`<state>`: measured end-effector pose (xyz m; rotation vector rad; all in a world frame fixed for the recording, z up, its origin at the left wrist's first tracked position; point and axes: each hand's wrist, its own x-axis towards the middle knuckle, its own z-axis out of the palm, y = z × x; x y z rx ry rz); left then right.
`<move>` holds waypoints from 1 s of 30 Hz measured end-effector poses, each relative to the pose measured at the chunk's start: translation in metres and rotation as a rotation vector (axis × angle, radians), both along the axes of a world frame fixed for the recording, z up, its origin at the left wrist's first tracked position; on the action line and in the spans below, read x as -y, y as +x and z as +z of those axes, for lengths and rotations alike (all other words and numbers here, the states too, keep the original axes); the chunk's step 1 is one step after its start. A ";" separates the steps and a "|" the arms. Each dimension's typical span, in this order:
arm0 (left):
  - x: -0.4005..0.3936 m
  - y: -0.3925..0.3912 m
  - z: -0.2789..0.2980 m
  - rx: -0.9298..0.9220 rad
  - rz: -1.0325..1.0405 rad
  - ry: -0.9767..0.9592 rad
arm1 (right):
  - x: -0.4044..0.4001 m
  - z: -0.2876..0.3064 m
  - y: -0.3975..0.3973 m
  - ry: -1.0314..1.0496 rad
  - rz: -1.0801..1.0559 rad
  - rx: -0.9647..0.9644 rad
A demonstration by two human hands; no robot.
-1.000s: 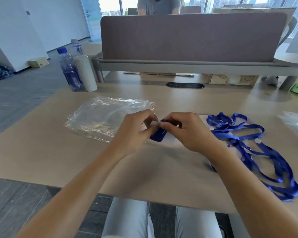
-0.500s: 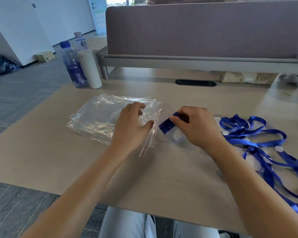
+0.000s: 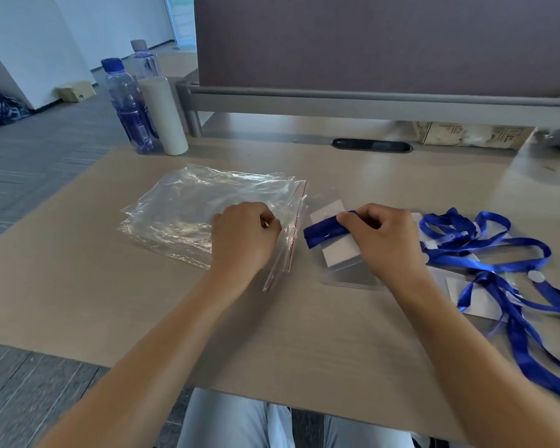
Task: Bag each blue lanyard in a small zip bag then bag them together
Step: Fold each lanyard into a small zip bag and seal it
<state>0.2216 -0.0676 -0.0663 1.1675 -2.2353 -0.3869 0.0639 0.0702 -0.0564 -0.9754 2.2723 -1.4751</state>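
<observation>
Resting on the near edge of a stack of clear zip bags (image 3: 204,211), the left hand (image 3: 244,236) is seen with its fingers curled; whether a bag edge is pinched under them cannot be told, as the fingertips are hidden by the knuckles. The red-lined zip strips (image 3: 293,231) of the bags are found just to the right of this hand, in the gap between the two hands.

A folded blue lanyard (image 3: 325,231) is pinched by the right hand (image 3: 383,240), its bundled ribbon held between thumb and fingers and sticking out to the left of the knuckles. Beneath that hand and the ribbon, a clear badge holder with a white card (image 3: 340,253) is laid flat on the desk (image 3: 272,334).

To the right of the right hand, a loose tangle of further blue lanyards (image 3: 498,253) with white cards is spread over the desk, running off toward the near right edge.

Beyond the left hand, at the far left of the desk, a water bottle with a blue cap (image 3: 128,108) and a white cylinder (image 3: 164,114) are stood side by side. A grey partition (image 3: 385,43) is set up beyond both hands.
</observation>
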 end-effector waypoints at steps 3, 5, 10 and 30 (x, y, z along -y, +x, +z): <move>-0.007 -0.001 -0.002 -0.067 -0.015 0.063 | 0.001 -0.002 0.003 -0.006 -0.013 0.034; -0.012 -0.001 -0.002 -0.085 -0.019 0.093 | 0.000 -0.002 0.005 -0.006 -0.010 0.046; -0.024 -0.001 -0.002 -0.155 -0.006 0.180 | -0.002 -0.004 0.004 -0.047 -0.017 0.110; -0.075 -0.001 0.015 -0.364 -0.147 0.455 | -0.006 -0.005 0.008 -0.064 -0.042 0.101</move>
